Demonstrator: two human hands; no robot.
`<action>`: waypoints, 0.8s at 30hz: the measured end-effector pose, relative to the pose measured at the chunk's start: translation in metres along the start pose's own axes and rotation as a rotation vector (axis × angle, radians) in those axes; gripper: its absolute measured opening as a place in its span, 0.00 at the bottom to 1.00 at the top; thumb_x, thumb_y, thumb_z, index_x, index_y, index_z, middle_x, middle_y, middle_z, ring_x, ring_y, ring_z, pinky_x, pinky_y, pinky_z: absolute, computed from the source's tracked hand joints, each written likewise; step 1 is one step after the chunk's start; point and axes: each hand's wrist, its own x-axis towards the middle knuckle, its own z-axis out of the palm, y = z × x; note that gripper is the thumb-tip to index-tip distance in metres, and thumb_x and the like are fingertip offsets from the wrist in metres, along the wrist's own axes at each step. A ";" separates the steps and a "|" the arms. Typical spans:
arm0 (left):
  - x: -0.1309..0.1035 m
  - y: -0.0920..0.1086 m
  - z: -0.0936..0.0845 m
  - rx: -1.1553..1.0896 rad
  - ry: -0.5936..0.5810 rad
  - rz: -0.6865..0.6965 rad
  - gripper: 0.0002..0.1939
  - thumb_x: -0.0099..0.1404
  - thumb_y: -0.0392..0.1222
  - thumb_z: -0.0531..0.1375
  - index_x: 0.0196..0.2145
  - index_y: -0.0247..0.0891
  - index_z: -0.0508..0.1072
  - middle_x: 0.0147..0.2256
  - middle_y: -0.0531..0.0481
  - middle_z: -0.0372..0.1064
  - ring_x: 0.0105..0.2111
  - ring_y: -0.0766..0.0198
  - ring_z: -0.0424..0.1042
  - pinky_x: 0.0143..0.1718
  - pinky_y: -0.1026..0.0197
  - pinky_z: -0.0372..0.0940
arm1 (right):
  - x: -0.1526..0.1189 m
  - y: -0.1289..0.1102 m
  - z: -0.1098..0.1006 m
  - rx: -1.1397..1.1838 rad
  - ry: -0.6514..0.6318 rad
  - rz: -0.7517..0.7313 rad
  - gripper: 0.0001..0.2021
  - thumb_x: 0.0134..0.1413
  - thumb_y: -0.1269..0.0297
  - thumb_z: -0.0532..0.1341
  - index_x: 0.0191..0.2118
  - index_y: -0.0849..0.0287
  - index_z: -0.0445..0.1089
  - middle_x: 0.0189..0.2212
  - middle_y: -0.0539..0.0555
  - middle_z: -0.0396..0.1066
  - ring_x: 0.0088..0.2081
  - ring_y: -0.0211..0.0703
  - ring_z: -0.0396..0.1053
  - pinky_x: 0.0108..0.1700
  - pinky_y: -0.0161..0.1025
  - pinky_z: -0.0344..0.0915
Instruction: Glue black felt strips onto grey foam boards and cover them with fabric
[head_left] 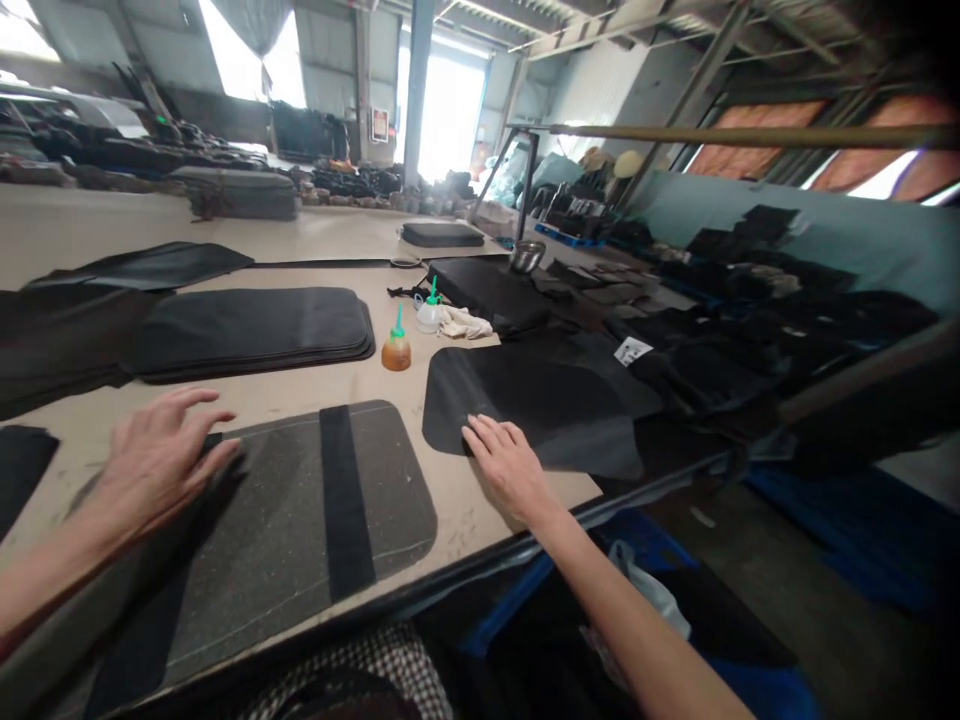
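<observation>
In front of me lies a dark grey panel (262, 530) with rounded corners and faint chalk-like lines. A black strip (346, 500) crosses it, and another dark strip runs near its left end. My left hand (161, 450) hovers at the panel's upper left corner, fingers apart and curved, holding nothing. To the right, my right hand (510, 465) rests its fingertips on the near left edge of a smooth black sheet (540, 400). Its fingers are stretched out and lie flat.
Beyond the panel is a stack of black rounded pieces (255, 325). An amber bottle (396, 352) and a clear bottle (430, 315), both with green nozzles, stand near a pale cloth (465, 323). A metal bowl (527, 256) sits farther back. The table's edge runs close to my body.
</observation>
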 end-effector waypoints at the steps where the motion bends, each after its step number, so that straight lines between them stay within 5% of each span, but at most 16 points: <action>1: 0.005 0.015 -0.003 -0.040 0.004 0.034 0.18 0.70 0.56 0.50 0.50 0.47 0.70 0.61 0.44 0.63 0.60 0.41 0.62 0.58 0.35 0.58 | 0.002 0.002 0.002 0.019 0.013 0.003 0.21 0.65 0.79 0.54 0.61 0.64 0.68 0.62 0.66 0.66 0.62 0.56 0.62 0.64 0.53 0.55; 7: 0.038 0.114 -0.006 -0.503 -0.109 0.168 0.12 0.71 0.51 0.54 0.49 0.49 0.72 0.56 0.47 0.68 0.58 0.53 0.66 0.61 0.48 0.62 | -0.003 0.007 0.013 0.210 0.241 0.211 0.12 0.70 0.68 0.55 0.50 0.58 0.75 0.47 0.58 0.78 0.47 0.47 0.73 0.54 0.44 0.64; 11: 0.061 0.165 0.006 -0.889 -0.344 0.018 0.13 0.70 0.52 0.56 0.47 0.45 0.73 0.50 0.49 0.73 0.50 0.57 0.72 0.53 0.54 0.67 | -0.009 0.000 0.018 0.376 0.406 0.418 0.09 0.69 0.64 0.57 0.41 0.58 0.74 0.38 0.55 0.77 0.41 0.45 0.74 0.46 0.40 0.67; 17: 0.088 0.203 0.031 -1.304 -0.563 -0.233 0.16 0.68 0.54 0.60 0.44 0.39 0.72 0.42 0.48 0.74 0.42 0.60 0.73 0.42 0.59 0.66 | -0.003 0.007 0.024 0.541 0.502 0.614 0.09 0.61 0.60 0.62 0.31 0.56 0.66 0.30 0.49 0.69 0.33 0.42 0.68 0.36 0.37 0.63; 24: 0.119 0.229 0.057 -1.638 -0.594 -0.456 0.22 0.62 0.56 0.68 0.42 0.37 0.69 0.45 0.44 0.71 0.40 0.63 0.74 0.36 0.64 0.65 | 0.018 0.035 0.032 0.642 0.487 0.691 0.20 0.60 0.44 0.63 0.41 0.58 0.72 0.34 0.52 0.74 0.34 0.44 0.68 0.38 0.39 0.65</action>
